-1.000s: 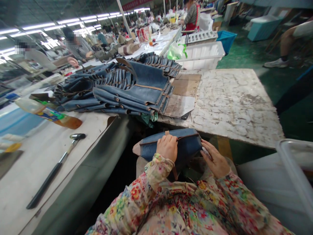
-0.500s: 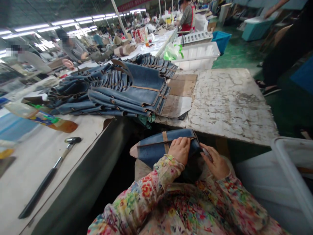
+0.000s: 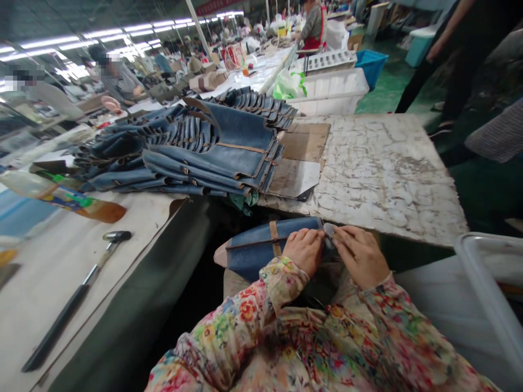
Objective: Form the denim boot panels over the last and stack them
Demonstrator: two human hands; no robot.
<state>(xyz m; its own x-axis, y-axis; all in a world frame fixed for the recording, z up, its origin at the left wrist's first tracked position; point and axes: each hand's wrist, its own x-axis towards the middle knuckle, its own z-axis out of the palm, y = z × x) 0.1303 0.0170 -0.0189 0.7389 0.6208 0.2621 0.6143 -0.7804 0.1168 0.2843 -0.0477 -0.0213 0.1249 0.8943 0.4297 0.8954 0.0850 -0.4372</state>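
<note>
A blue leather shoe or boot upper (image 3: 253,247) lies across my lap, with a brown strap (image 3: 274,237) around it and a pale pink tip at its left end. My left hand (image 3: 304,249) is closed on its right part, fingers curled over the seam. Close beside it, my right hand (image 3: 363,257) pinches a small, shiny grey tool (image 3: 329,230) at the upper's right end. Fingers cover most of that tool, so its kind is unclear.
Blue leather uppers (image 3: 245,128) are piled on the table ahead. A hammer (image 3: 77,296) and a bottle of amber liquid (image 3: 104,209) lie at left. A worn white board (image 3: 384,174) is ahead right; a white plastic bin (image 3: 478,261) stands at my right. A person walks beyond.
My right hand has moved up and left with the grey tool, closer to my left hand. The left hand keeps its hold on the upper. At the right, the walking person has shifted.
</note>
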